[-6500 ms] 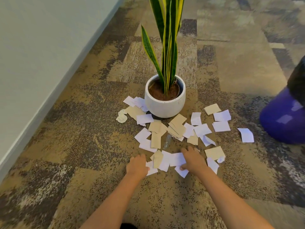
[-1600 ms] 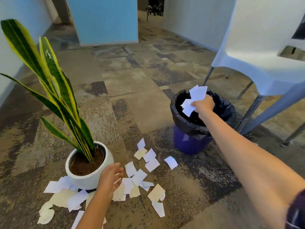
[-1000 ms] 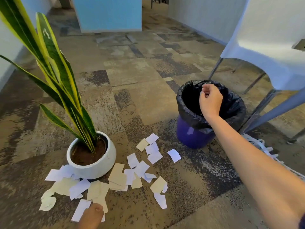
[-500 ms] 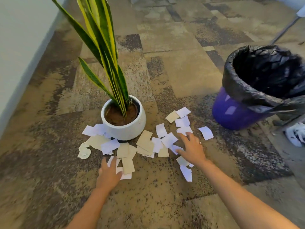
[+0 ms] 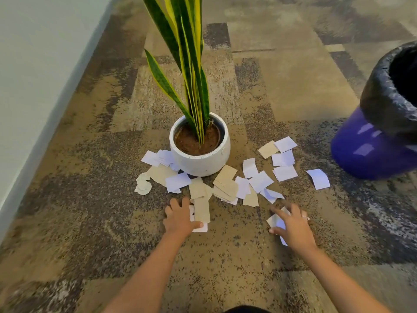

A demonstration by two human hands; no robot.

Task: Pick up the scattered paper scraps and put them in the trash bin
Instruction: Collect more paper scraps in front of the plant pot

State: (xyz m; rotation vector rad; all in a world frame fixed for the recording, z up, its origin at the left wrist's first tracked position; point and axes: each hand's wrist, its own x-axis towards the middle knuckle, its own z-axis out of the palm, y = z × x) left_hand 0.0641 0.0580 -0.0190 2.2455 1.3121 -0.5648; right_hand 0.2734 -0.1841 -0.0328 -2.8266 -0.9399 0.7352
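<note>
Several white and tan paper scraps (image 5: 225, 185) lie scattered on the carpet in front of a potted plant. My left hand (image 5: 179, 219) rests flat on the near-left scraps, thumb on a white piece (image 5: 200, 228) beside a tan strip (image 5: 202, 210). My right hand (image 5: 292, 225) hovers with fingers spread and curling over two or three small scraps (image 5: 274, 220) at the near right. A purple trash bin (image 5: 370, 154) with a black liner (image 5: 381, 102) stands at the right edge. One white scrap (image 5: 319, 179) lies alone near the bin.
A white round pot (image 5: 200, 161) with a tall green-and-yellow plant (image 5: 187, 64) stands right behind the scraps. A crumpled white paper (image 5: 142, 187) lies left of the pile. A pale wall (image 5: 40, 75) runs along the left. Patterned carpet extends all around.
My right hand dropped its scraps into the bin, then came back down to the floor. Both hands now sit on scraps near the pot; the view has tilted down from the bin.
</note>
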